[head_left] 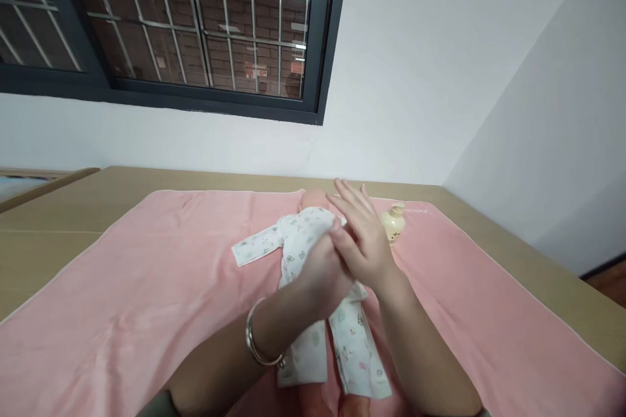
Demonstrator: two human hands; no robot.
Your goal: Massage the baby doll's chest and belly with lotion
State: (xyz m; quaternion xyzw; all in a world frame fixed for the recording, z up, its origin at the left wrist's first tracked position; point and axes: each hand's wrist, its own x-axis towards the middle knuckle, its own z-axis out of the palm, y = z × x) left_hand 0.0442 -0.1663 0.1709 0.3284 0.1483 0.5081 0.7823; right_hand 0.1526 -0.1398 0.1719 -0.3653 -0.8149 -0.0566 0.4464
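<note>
Left hand is too blurred to tell if it's gripping anything, pressed up against the right hand, which is flat with fingers loose, both over the doll. Doll's lying feet toward the person, probably so both hands reach it easily, bottle right of it, likely for handiness, cloth under it, I'd guess as padding

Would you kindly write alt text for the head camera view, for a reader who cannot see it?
The left hand and right hand meet above a doll in a patterned white outfit, lying on a pink cloth; a bracelet circles the left wrist. A cream bottle stands to the right, with a barred window beyond.
</note>
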